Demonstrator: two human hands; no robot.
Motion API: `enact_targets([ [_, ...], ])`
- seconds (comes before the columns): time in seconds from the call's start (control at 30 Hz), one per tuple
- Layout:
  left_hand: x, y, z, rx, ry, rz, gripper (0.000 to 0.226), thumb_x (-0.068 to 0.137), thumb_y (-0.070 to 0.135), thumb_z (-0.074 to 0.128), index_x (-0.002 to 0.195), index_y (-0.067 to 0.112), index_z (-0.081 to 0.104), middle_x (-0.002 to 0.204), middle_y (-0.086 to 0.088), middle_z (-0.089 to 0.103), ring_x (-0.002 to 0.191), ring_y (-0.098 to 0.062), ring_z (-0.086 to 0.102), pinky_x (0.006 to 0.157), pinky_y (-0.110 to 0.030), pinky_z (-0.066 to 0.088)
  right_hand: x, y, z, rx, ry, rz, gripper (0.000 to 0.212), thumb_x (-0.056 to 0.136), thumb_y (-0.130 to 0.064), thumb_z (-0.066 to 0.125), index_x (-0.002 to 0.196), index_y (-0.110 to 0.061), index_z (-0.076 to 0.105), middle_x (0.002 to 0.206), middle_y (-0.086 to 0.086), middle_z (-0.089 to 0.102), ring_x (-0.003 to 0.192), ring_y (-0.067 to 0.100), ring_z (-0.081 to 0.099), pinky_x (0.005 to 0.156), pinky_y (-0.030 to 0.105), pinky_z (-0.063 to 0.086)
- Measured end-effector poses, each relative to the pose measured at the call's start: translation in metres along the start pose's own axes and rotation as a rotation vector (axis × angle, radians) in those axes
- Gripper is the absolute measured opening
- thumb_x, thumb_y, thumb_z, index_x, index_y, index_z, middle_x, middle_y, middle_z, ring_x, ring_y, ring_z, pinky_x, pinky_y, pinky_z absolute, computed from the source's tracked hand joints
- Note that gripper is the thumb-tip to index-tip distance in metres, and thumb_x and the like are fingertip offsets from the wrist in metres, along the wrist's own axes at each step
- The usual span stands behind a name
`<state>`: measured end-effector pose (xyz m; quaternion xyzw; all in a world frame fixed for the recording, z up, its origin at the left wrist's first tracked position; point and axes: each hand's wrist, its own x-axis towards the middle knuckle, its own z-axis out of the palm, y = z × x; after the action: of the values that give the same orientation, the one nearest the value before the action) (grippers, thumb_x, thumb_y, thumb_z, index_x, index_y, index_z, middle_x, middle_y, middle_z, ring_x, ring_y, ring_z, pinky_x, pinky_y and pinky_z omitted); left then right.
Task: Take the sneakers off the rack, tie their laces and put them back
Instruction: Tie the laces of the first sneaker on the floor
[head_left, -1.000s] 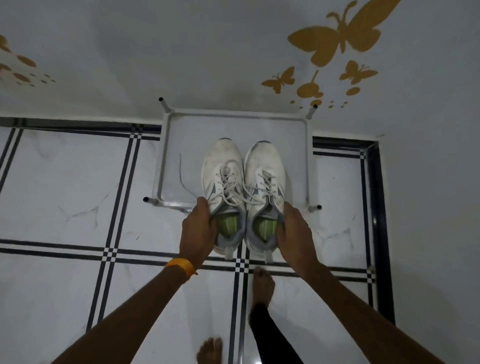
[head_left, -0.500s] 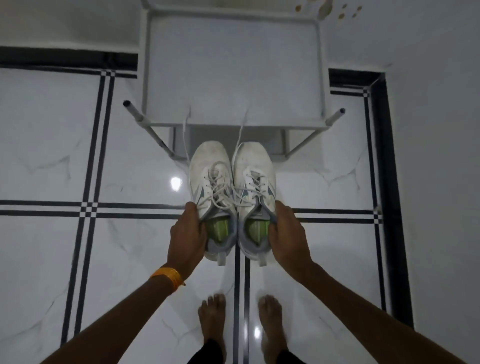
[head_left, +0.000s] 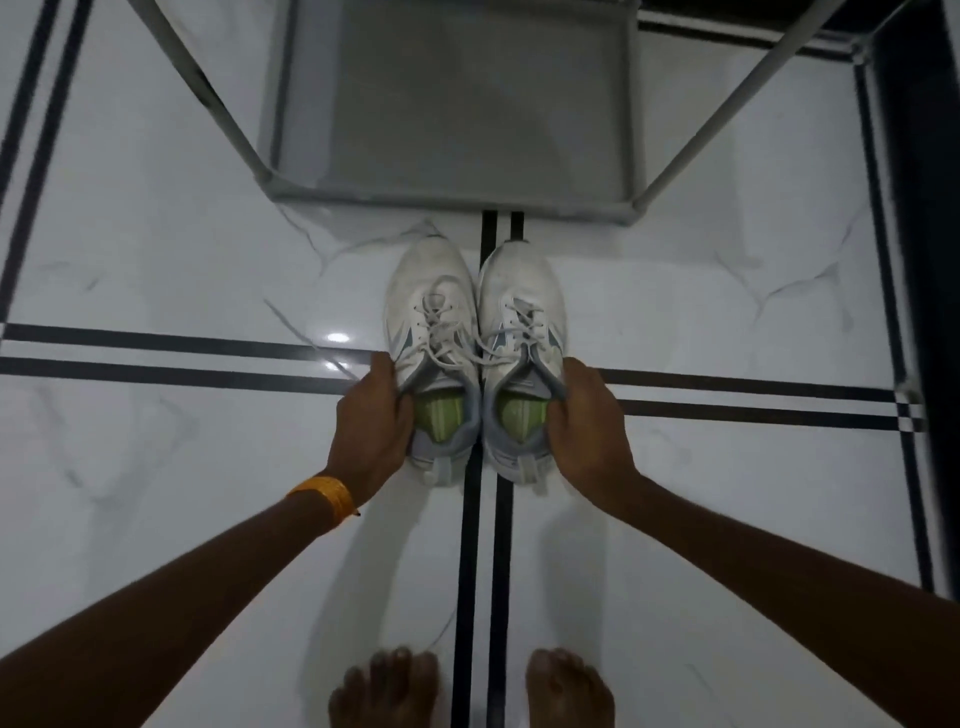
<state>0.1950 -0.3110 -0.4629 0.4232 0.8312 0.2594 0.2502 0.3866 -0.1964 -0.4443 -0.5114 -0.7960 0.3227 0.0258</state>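
Note:
Two white sneakers with grey collars and green insoles are side by side over the tiled floor, just in front of the rack. My left hand (head_left: 371, 428) grips the left sneaker (head_left: 428, 306) at its collar. My right hand (head_left: 587, 431) grips the right sneaker (head_left: 524, 301) the same way. The laces are loose; one long end trails off to the left of the left sneaker. The grey rack (head_left: 457, 104) stands beyond the toes, its lower shelf bare. Whether the soles touch the floor I cannot tell.
White marble floor (head_left: 156, 467) with black double lines. My two bare feet (head_left: 384, 686) are at the bottom edge. A dark border strip (head_left: 930, 260) runs along the right side. The rack's slanted metal legs (head_left: 727, 104) reach out at both sides.
Both hands have carried the sneakers off the rack's top shelf, toward me and down near the floor. The view has tilted downward, so the wall and upper shelf have left the frame.

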Motion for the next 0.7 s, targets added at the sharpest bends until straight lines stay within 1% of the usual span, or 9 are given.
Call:
enact_targets([
  [0.13, 0.007, -0.01, 0.022, -0.049, 0.071, 0.034, 0.012, 0.091, 0.011, 0.054, 0.093, 0.011, 0.042, 0.069, 0.01, 0.047, 0.055, -0.004, 0.045, 0.047, -0.011, 0.034, 0.006, 0.029, 0.02, 0.066, 0.086, -0.051, 0.02, 0.094, -0.009, 0.049, 0.114, -0.008, 0.052, 0.101, 0.001, 0.055, 0.087, 0.012, 0.051, 0.068, 0.011, 0.036],
  [0.2, 0.011, -0.014, 0.023, -0.072, 0.091, 0.087, 0.018, 0.091, 0.012, 0.056, 0.088, 0.014, 0.038, 0.064, 0.014, 0.042, 0.053, -0.003, 0.044, 0.05, -0.008, 0.038, 0.01, 0.035, 0.024, 0.054, 0.121, -0.05, 0.019, 0.094, -0.011, 0.051, 0.113, -0.01, 0.053, 0.1, -0.001, 0.056, 0.085, 0.012, 0.051, 0.065, 0.006, 0.033],
  [0.27, 0.011, -0.018, 0.025, -0.078, 0.103, 0.122, 0.02, 0.091, 0.014, 0.058, 0.086, 0.015, 0.038, 0.063, 0.015, 0.042, 0.052, -0.003, 0.043, 0.051, -0.006, 0.039, 0.012, 0.04, 0.027, 0.038, 0.13, -0.066, 0.017, 0.092, -0.013, 0.053, 0.109, -0.012, 0.054, 0.096, -0.001, 0.058, 0.083, 0.013, 0.053, 0.063, 0.01, 0.035],
  [0.33, 0.011, -0.023, 0.025, -0.045, 0.099, 0.139, 0.021, 0.091, 0.019, 0.058, 0.085, 0.016, 0.038, 0.062, 0.013, 0.042, 0.052, -0.004, 0.044, 0.045, -0.014, 0.035, 0.013, 0.041, 0.024, -0.027, 0.096, -0.086, 0.018, 0.091, -0.018, 0.054, 0.108, -0.015, 0.051, 0.096, 0.002, 0.059, 0.084, 0.019, 0.057, 0.063, 0.023, 0.043],
  [0.4, 0.012, -0.029, 0.024, -0.005, 0.067, 0.14, 0.022, 0.09, 0.022, 0.058, 0.084, 0.016, 0.038, 0.062, 0.01, 0.045, 0.053, -0.006, 0.046, 0.046, -0.016, 0.024, 0.015, 0.037, 0.014, -0.204, 0.031, -0.103, 0.032, 0.092, -0.027, 0.055, 0.121, -0.015, 0.047, 0.107, 0.006, 0.056, 0.092, 0.025, 0.059, 0.067, 0.034, 0.047],
  [0.47, 0.014, -0.029, 0.016, 0.021, 0.021, 0.152, 0.022, 0.09, 0.029, 0.056, 0.088, 0.016, 0.038, 0.063, 0.006, 0.051, 0.053, -0.008, 0.049, 0.046, -0.021, 0.028, 0.019, 0.024, -0.007, -0.324, 0.138, -0.208, 0.051, 0.088, -0.032, 0.06, 0.133, -0.015, 0.042, 0.119, 0.008, 0.05, 0.104, 0.027, 0.055, 0.075, 0.036, 0.049],
  [0.57, 0.015, -0.018, 0.0, 0.066, 0.027, 0.214, 0.031, 0.091, 0.043, 0.055, 0.102, 0.018, 0.04, 0.067, 0.006, 0.059, 0.054, -0.008, 0.057, 0.048, -0.023, 0.04, 0.026, -0.016, -0.028, -0.123, 0.284, -0.433, 0.04, 0.083, -0.025, 0.069, 0.12, -0.014, 0.056, 0.113, 0.003, 0.053, 0.097, 0.016, 0.054, 0.079, 0.032, 0.046],
  [0.63, 0.016, -0.011, -0.009, 0.105, 0.064, 0.251, 0.033, 0.092, 0.048, 0.052, 0.104, 0.019, 0.043, 0.072, 0.005, 0.061, 0.06, -0.009, 0.059, 0.052, -0.024, 0.043, 0.031, -0.043, -0.022, 0.032, 0.107, -0.466, 0.032, 0.083, -0.029, 0.072, 0.11, -0.015, 0.065, 0.102, -0.001, 0.057, 0.084, 0.011, 0.053, 0.077, 0.028, 0.046],
  [0.7, 0.015, -0.007, -0.008, 0.124, 0.073, 0.247, 0.03, 0.093, 0.049, 0.05, 0.097, 0.019, 0.049, 0.081, 0.001, 0.062, 0.07, -0.015, 0.059, 0.058, -0.028, 0.047, 0.031, -0.06, -0.007, 0.028, -0.051, -0.41, 0.032, 0.082, -0.035, 0.073, 0.104, -0.013, 0.069, 0.1, 0.002, 0.06, 0.086, 0.014, 0.056, 0.077, 0.029, 0.047],
])
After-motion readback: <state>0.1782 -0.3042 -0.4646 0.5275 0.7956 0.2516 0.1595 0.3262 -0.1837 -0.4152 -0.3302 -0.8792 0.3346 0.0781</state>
